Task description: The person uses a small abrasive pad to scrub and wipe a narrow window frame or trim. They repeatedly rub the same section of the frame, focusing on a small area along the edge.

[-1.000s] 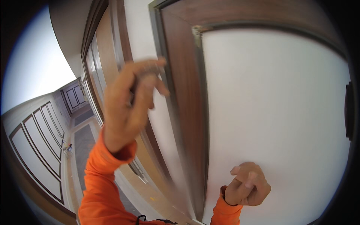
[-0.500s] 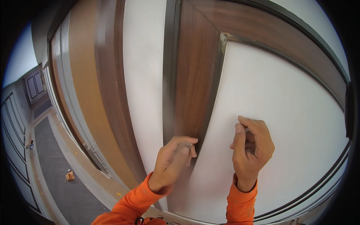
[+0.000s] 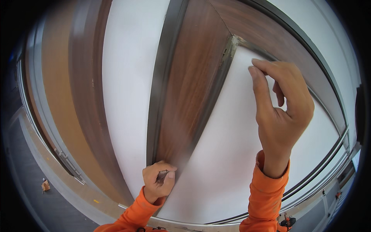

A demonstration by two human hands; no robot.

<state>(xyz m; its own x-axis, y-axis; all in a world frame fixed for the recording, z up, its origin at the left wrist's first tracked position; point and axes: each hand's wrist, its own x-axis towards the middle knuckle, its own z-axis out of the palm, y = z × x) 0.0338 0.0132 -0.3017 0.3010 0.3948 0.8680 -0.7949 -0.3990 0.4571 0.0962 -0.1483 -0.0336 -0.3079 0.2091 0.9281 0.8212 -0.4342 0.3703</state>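
My left hand (image 3: 157, 181) is curled low in front of the brown wood-grain strip (image 3: 181, 100), near its dark edge. Between its thumb and fingers shows a small greyish piece (image 3: 162, 174), too little visible to name. Raised in front of the white panel (image 3: 224, 147), my right hand (image 3: 288, 96) has thumb and forefinger brought together in a pinch. Whatever may be between those fingertips is too small to make out. Up and left of them, the dark trim has a rough, pale, chipped corner (image 3: 234, 40).
A dark frame strip (image 3: 164, 69) borders the brown wood on the left, beside a white wall band (image 3: 127, 77). Farther left stands a tan upright panel (image 3: 62, 77). On the grey floor at lower left lies a small orange-brown object (image 3: 45, 185).
My right hand has risen toward the upper part of the white panel, now larger in view. The left hand has shifted down and left, still closed. The view has turned somewhat rightward.
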